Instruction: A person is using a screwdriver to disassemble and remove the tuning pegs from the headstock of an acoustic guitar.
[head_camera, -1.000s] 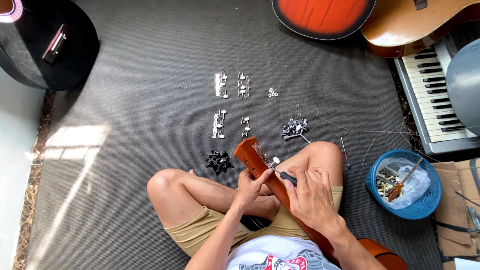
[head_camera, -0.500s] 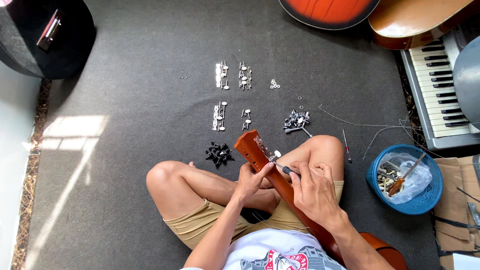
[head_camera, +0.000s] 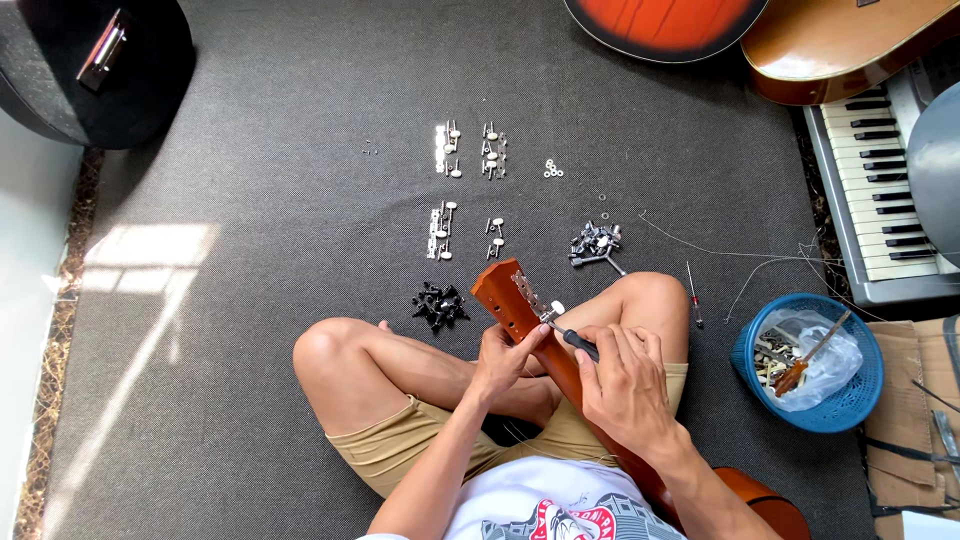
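Head view looks straight down on a person sitting cross-legged on a dark grey carpet (head_camera: 250, 200), with the reddish-brown wooden guitar headstock (head_camera: 505, 295) resting across the lap. Its long axis runs diagonally, from the body of the guitar at the lower right up to the headstock tip at the upper left, so the tip points away from the person and a little to the left.

The left hand (head_camera: 500, 360) is closed around the neck just below the headstock, from the left side, and steadies it. The right hand (head_camera: 620, 385) is closed on a small screwdriver with a black handle (head_camera: 578, 343); its thin shaft points up and left, and the tip meets a silver metal tuner plate (head_camera: 535, 300) on the right edge of the headstock. The screwdriver thus lies almost crosswise to the neck, and the right hand is the nearer one to the plate.

The plate is narrow and shiny, with a pale knob at its lower end; the screws are too small to tell.

On the carpet beyond the knees lie silver tuner sets in rows (head_camera: 465, 190), a heap of black small parts (head_camera: 437, 303) and a heap of grey metal parts (head_camera: 595, 243). A blue round plastic basket (head_camera: 850, 400) stands to the right.
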